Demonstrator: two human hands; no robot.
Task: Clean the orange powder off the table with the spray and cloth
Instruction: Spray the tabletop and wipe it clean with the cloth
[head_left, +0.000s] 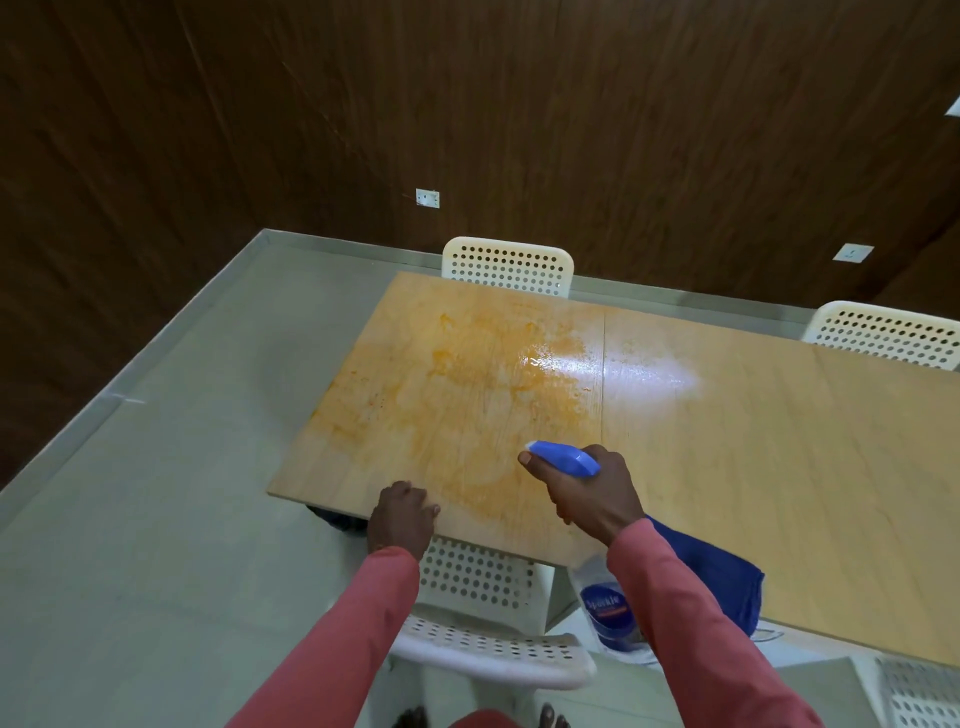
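**Spray bottle raised over a smeared orange patch**

One table (753, 467), light wood, runs from the near left corner off toward three o'clock. One broad patch of orange powder (457, 395) covers its left end, wet and streaked, with a glossy sheen at its two o'clock edge.

Two hands show, both in pink sleeves. The right hand (587, 493) is curled round the neck of the single spray bottle (608, 608), forefinger hooked over the trigger under the blue nozzle head, which points toward ten o'clock across the patch. The bottle's clear body and blue label hang below the wrist, past the near table edge. The left hand (402, 512) rests on the near edge at about eight o'clock from the bottle head, fingers bent down onto the wood and holding nothing.

One blue cloth (722, 577) lies on the table at four o'clock from the right hand, partly hidden by the forearm.

Four white perforated chairs are in view: two at the far side (509, 267) (888, 332), two at the near side (478, 613) (919, 691)
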